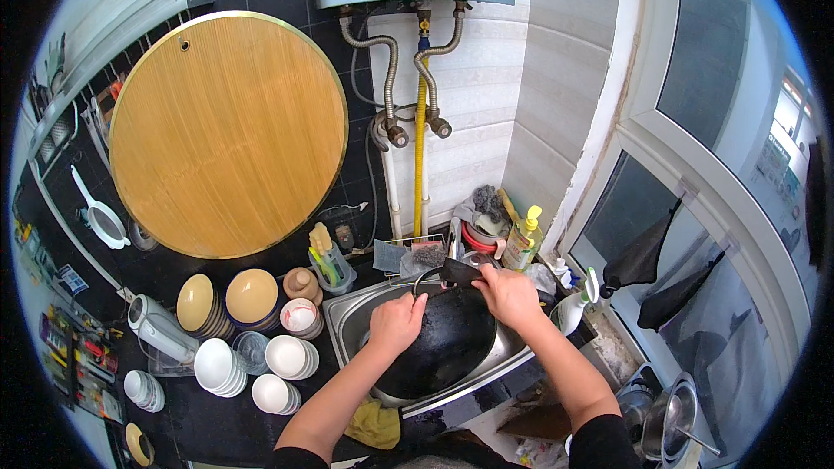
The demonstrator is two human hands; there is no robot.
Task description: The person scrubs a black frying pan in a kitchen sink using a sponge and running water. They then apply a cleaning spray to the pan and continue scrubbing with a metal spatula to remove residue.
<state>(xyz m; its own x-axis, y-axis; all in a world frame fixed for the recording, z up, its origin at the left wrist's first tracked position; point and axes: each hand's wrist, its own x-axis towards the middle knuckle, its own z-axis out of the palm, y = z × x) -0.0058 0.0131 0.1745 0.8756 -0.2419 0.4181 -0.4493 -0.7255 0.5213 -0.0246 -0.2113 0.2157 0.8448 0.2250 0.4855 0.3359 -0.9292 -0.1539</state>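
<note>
- Head view looks down on a stainless steel sink [347,317] set in a dark tiled surface [208,421], with a large black round-bottomed wok [443,343] tilted inside the basin, its underside turned up toward the person.
- Left hand [397,323] lies on the wok's near-left rim, fingers curled over the edge as if gripping it; whether anything sits under the palm cannot be told.
- Right hand [508,295] rests on the far-right side of the wok, fingers bent and pressed down on the metal just beside the wok's dark handle [458,273]; a cloth or scourer beneath it is not visible.
- Left of the sink, stacked white bowls [287,356] and tan ceramic bowls [250,297] stand close together near the basin's edge.
- Beyond the sink, a yellow-capped bottle of dish liquid [522,241] stands at the far right, and a big round wooden board [228,135] leans against the wall at far left.
- Risk, as I judge it: the wok is tipped and likely wet, so a slip of either hand could let it swing against the basin or slide left into the bowls.
- A yellow cloth [375,424] hangs over the near edge and could drop if brushed by a forearm.
</note>
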